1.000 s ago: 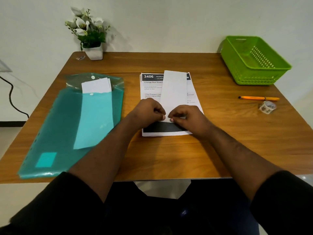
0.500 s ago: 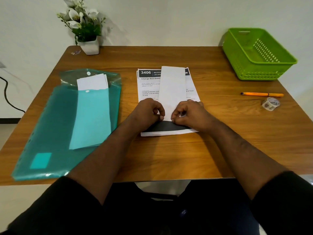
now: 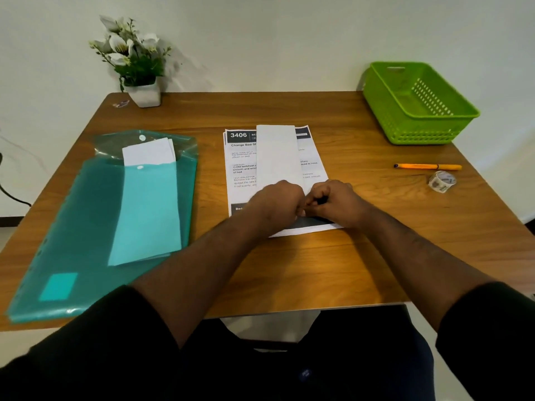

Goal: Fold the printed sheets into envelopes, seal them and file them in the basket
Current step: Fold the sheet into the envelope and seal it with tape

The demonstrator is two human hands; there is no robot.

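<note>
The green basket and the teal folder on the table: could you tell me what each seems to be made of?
The green basket looks like moulded plastic with a smooth, slightly glossy finish: uniform colour, perforated walls, a cut-out handle. The teal folder appears to be thin translucent plastic film: the white envelopes show through it, and its edges catch shiny highlights.

My left hand [image 3: 276,202] and right hand [image 3: 333,202] have drawn together at the near end of the folded strip [image 3: 278,157]. A second ago they sat a little apart, with a wedge of white paper showing between them; now my knuckles nearly touch and that wedge is almost covered. My fingers [image 3: 317,198] are curled in tighter, pinching at the strip's bottom edge over the dark band of the printed sheet [image 3: 240,169]. My head has tipped as well, so the whole table [image 3: 318,270] sits a little differently in view.
</note>
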